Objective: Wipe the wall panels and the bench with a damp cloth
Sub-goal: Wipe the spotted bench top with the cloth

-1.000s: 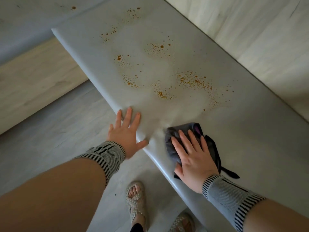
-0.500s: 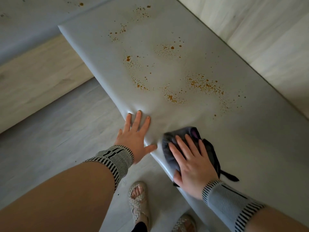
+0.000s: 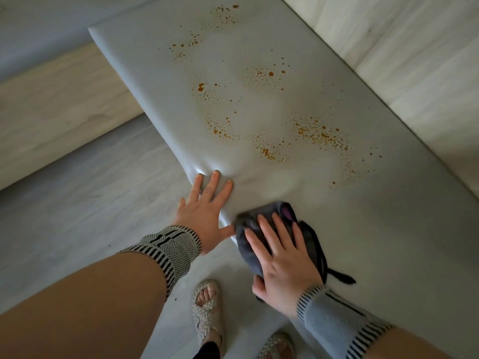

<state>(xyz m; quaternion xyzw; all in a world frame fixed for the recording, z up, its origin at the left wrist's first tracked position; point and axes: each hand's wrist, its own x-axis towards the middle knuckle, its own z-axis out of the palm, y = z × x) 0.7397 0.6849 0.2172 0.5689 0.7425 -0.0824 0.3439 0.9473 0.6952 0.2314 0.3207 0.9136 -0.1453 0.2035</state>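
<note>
Bench (image 3: pixel 388 229) front edge: R hand (image 3: pixel 282 265) presses cloth (image 3: pixel 248 244); L hand (image 3: pixel 204 213) flat beside.

Both arms reach forward and down, each wrist in a striped knit band. The left hand (image 3: pixel 204 216) lies flat with palm down, fingers straight and slightly spread, thumb stretched out toward the other hand. The right hand (image 3: pixel 283 265) also lies palm down, fingers straight and together, pointing up and left, thumb tucked low at the near side.
</note>
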